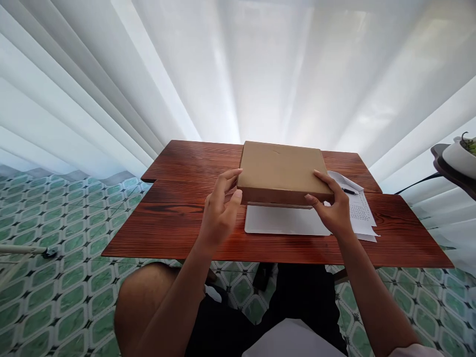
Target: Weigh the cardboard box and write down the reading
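A flat brown cardboard box [282,168] is held a little above a reddish wooden table [178,223]. My left hand [219,210] grips its near left corner, thumb against the front edge and fingers on the side. My right hand [332,208] grips the near right corner the same way. Directly under the box lies a flat white rectangular object [282,220], its far part hidden by the box.
White printed sheets [359,210] with a black pen [347,190] lie right of the box. White curtains hang behind the table. At the far right, a dark stand holds a white pot [459,156]. The floor has green patterned tiles; my knees are below the table's edge.
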### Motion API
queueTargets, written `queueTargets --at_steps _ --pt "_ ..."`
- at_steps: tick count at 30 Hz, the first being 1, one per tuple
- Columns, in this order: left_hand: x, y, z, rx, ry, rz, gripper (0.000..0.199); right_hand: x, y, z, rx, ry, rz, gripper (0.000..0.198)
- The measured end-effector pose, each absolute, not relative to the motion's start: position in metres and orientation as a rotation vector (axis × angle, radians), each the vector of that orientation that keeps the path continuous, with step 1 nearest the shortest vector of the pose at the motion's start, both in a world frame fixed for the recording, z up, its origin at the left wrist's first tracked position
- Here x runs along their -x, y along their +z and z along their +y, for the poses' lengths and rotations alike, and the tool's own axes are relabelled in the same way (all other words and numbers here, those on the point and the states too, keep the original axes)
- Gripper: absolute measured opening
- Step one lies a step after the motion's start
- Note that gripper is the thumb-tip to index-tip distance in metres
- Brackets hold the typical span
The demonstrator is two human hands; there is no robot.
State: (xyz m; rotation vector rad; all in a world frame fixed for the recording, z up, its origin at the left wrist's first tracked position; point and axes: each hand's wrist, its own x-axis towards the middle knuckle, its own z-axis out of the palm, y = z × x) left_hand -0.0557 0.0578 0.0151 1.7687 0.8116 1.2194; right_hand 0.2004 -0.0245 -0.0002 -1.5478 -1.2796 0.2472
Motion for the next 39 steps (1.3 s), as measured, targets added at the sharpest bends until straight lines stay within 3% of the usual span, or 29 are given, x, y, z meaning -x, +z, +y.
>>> queueTargets --at_steps 14,39 --pt "0.028 -0.02 0.057 -1.569 0.965 0.522 0.056 -0.251 -0.023 -0.042 1.652 0.144 -1.286 0.059" --pt "0.03 -0.029 0.058 -1.561 0.934 0.595 0.055 -0.25 -0.033 -0.037 1.668 0.205 -1.314 0.058"
